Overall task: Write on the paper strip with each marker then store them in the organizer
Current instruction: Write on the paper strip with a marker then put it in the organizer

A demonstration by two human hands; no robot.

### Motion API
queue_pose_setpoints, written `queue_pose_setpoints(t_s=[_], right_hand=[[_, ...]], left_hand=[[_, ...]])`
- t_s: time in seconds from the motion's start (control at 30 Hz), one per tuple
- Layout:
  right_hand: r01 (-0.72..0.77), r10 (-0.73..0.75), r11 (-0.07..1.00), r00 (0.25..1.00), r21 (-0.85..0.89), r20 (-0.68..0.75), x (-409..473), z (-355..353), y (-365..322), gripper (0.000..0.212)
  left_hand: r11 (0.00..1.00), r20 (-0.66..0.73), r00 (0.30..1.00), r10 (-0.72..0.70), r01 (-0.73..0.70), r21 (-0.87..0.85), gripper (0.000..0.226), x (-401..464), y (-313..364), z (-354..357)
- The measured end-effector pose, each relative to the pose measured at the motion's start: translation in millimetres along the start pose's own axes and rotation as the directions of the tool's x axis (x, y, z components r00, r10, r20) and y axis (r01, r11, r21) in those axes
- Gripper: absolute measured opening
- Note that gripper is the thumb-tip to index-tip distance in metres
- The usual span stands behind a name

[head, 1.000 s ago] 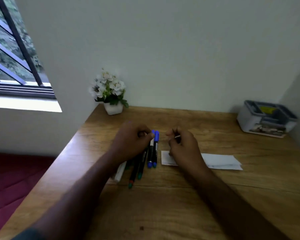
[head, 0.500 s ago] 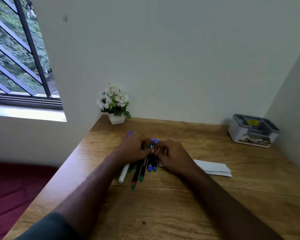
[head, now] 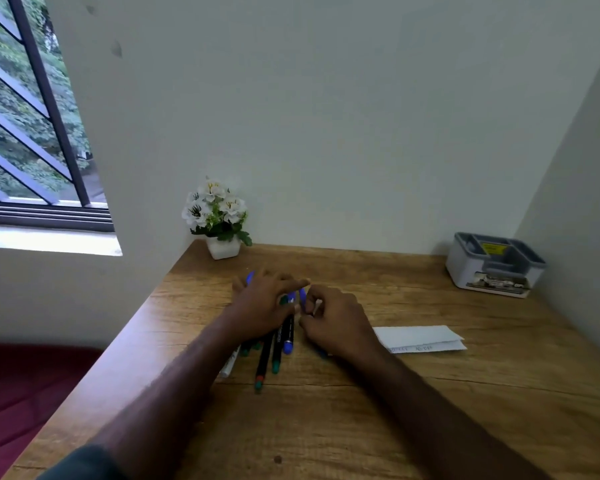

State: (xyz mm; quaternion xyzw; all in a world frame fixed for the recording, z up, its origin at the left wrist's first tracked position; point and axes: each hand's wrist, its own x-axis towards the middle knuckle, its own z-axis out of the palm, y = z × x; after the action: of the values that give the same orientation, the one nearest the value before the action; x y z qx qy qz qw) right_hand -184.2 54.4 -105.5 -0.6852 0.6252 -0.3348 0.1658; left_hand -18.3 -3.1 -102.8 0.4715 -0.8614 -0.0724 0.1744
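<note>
Several markers (head: pixel 274 351) lie side by side on the wooden desk: black ones with green ends, a blue one (head: pixel 289 339) and a white one (head: pixel 230 364). My left hand (head: pixel 262 306) rests on their far ends with its fingers spread. Beside it, my right hand (head: pixel 335 325) is curled round another blue marker (head: pixel 302 295), whose cap shows by my thumb. The white paper strip (head: pixel 421 337) lies just right of my right hand, with faint writing on its near edge. The grey organizer (head: pixel 494 263) stands at the desk's far right corner.
A small white pot of white flowers (head: pixel 219 220) stands at the desk's back left corner. Walls close the desk (head: pixel 430 427) at the back and on the right. The left edge drops to a dark red floor (head: pixel 21 393); a barred window is at the far left.
My left hand has opened from a fist and spread over the markers. My right hand has moved left from the paper strip to the blue marker. The view has tilted upward.
</note>
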Motion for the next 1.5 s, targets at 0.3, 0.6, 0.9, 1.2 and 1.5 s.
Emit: queue_pose_setpoints(t_s=[0.3, 0.6, 0.9, 1.2, 1.5], right_hand=[[-0.173, 0.146, 0.851, 0.985, 0.497, 0.093, 8, -21, 1, 0.004], [-0.061, -0.077, 0.465, 0.991, 0.883, 0.109, 4, -42, 7, 0.050], [-0.054, 0.028, 0.602, 0.999, 0.797, 0.046, -3, -57, 9, 0.036], [0.127, -0.073, 0.654, 0.992, 0.745, -0.106, 0, -70, 18, 0.026], [0.141, -0.098, 0.872, 0.989, 0.469, -0.115, 8, -63, 25, 0.017]], left_hand=[[0.996, -0.159, 0.984, 0.080, -0.087, -0.037, 0.028, 3, 1, -4], [0.916, -0.229, 0.965, 0.127, -0.202, -0.345, 0.013, -2, 18, -10], [0.815, 0.094, 0.975, 0.202, -0.114, -0.568, 0.023, -20, 37, -27], [0.690, -0.152, 0.988, 0.004, -0.113, -0.715, 0.011, -15, 36, -22], [0.722, -0.258, 0.962, -0.086, -0.119, -0.682, 0.015, -9, 19, -15]])
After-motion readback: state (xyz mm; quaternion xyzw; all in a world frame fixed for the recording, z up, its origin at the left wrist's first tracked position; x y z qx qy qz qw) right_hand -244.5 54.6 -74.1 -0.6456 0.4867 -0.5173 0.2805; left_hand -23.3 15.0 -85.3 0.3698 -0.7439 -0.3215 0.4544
